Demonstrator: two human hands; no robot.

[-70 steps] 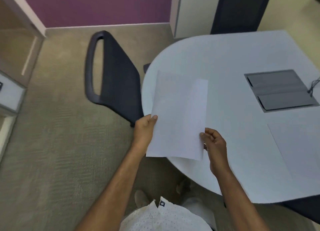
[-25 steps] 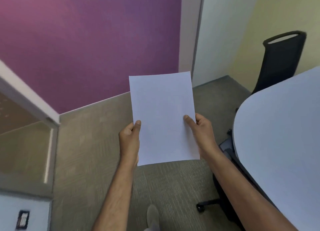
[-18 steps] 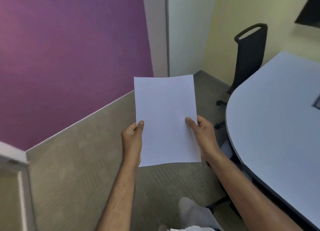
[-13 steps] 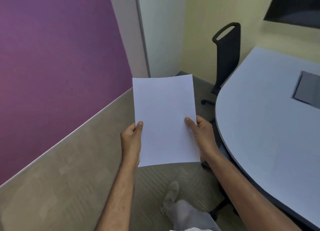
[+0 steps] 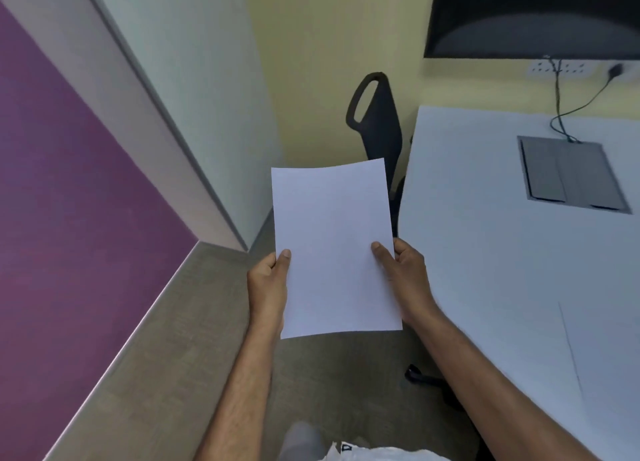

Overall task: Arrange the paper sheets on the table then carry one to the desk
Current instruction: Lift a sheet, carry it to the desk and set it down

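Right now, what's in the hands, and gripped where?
One blank paper sheet, off the table. The left hand pinches its left edge and the right hand its right edge, both on the lower half, thumbs on the front.

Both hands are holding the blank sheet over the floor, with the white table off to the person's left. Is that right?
Not quite. The head view shows the white table on the person's right, not left. The rest stands: the left hand and right hand hold the blank sheet by its side edges over the floor.
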